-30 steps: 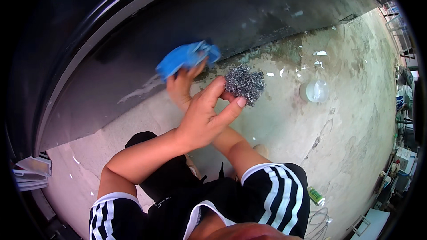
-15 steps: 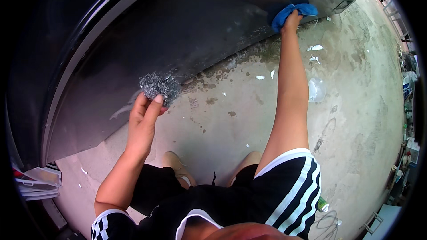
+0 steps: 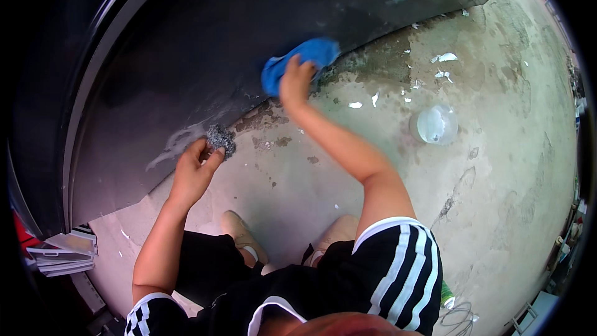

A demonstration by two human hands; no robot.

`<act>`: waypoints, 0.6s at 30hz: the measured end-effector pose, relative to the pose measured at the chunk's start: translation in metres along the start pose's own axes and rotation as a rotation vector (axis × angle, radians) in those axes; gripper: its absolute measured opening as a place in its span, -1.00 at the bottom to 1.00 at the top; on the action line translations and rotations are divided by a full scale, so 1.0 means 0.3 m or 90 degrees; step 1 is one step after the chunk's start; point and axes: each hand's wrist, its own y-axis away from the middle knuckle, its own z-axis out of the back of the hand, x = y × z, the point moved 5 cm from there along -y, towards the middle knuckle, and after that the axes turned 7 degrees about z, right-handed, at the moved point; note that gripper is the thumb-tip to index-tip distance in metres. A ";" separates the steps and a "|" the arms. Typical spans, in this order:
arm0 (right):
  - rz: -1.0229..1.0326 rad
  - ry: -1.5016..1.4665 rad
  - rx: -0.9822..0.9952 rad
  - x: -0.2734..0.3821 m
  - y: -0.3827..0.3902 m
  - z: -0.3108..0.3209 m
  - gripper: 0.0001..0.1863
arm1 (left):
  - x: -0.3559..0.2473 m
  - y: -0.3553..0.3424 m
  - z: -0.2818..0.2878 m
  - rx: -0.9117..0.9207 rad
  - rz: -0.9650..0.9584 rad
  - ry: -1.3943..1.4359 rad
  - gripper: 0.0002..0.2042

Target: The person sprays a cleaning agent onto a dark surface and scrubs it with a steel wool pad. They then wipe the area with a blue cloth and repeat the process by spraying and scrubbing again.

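Note:
A silvery steel wool scrubber (image 3: 221,141) is pinched between the thumb and fingers of my left hand (image 3: 194,171), close to the lower edge of the dark panel (image 3: 186,56). Pale whitish smears mark the panel beside it. Higher up and to the right, my right hand (image 3: 295,82) presses a blue cloth (image 3: 320,53) against the panel near its bottom edge. The cloth is slightly blurred, and part of it is covered by the fingers.
A clear plastic tub (image 3: 437,124) stands on the concrete floor at right, with white scraps (image 3: 444,58) scattered nearby. Lower right lie a green can (image 3: 447,295) and a coil of wire (image 3: 459,318). Grey trays (image 3: 62,260) are stacked at lower left.
My right hand has swept the blue cloth leftward and nearer along the panel's lower edge. My left hand, still holding the scrubber, has moved slightly down.

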 end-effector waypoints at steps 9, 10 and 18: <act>0.077 0.188 -0.286 -0.007 -1.050 0.696 -0.32 | 0.163 0.102 0.004 0.000 0.101 0.099 -0.79; 0.040 0.044 -0.294 -0.075 -1.082 0.712 -0.30 | 0.158 0.115 0.007 0.015 0.109 0.097 -0.79; -0.189 0.230 -0.243 -0.228 -0.426 0.247 -0.44 | 0.082 0.170 0.021 -0.006 0.124 0.135 -0.84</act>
